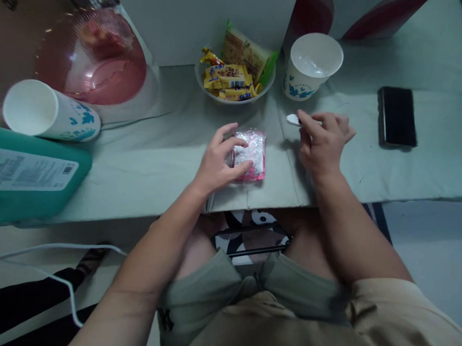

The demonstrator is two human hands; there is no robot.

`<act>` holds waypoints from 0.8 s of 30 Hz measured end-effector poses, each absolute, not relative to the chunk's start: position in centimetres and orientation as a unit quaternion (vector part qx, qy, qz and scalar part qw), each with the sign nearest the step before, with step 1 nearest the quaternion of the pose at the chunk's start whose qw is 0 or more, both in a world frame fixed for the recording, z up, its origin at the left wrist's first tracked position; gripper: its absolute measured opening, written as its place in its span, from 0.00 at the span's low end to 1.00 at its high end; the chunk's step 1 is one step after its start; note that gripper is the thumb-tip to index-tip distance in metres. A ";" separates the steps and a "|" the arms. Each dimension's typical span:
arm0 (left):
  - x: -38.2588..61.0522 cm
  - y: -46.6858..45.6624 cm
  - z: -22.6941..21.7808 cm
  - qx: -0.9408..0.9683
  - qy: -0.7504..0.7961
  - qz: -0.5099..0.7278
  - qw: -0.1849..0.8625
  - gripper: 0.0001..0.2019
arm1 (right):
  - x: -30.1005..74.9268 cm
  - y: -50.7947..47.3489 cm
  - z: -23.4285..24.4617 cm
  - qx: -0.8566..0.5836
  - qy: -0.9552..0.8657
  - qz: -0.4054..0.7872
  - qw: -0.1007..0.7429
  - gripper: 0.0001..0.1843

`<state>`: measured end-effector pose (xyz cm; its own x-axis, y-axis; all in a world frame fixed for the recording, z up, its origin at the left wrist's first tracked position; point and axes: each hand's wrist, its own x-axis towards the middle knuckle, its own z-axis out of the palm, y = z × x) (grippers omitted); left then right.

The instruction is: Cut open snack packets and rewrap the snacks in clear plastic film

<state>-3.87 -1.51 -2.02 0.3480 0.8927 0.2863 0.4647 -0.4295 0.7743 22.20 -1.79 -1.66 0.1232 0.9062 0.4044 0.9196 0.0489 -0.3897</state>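
My left hand [221, 161] rests on a flat pink packet in clear, shiny plastic wrap [258, 153]. Its fingers are spread, with the thumb and forefinger over the packet's surface. To the right, my right hand [324, 141] is raised a little above the cloth. Thumb and forefinger pinch a small, flat white piece [293, 119] with a tapered end; its other end is hidden in the fingers. The white piece and the packet are apart. Behind the packet, a clear bowl [234, 100] holds several yellow-wrapped snacks [228, 77] and a green-edged snack pack [246, 51].
A paper cup [314, 59] stands behind my right hand, and a black phone-like device [398, 117] lies farther right. At left are a tipped paper cup [70, 116], a red translucent bowl [116, 81] and a green jug [31, 200]. Boxes line the back of the cloth-covered table [146, 179].
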 end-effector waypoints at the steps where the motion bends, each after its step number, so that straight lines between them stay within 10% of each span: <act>1: -4.3 -1.6 -2.1 0.766 0.446 0.361 0.289 0.24 | 22.4 -1.5 -2.0 -0.691 -0.665 -0.012 0.284 0.21; 5: -5.7 -2.0 -1.8 0.729 0.480 0.401 0.279 0.32 | 23.4 -1.1 -2.5 -0.677 -0.662 -0.025 0.321 0.21; 10: -5.3 -2.7 0.0 0.689 0.487 0.401 0.357 0.05 | 20.4 -4.1 -1.1 -0.524 -0.730 0.131 0.419 0.26; 24: -6.3 -2.9 -0.3 0.464 0.549 0.553 0.423 0.14 | 19.1 -7.7 2.1 -0.643 -0.648 0.252 0.322 0.24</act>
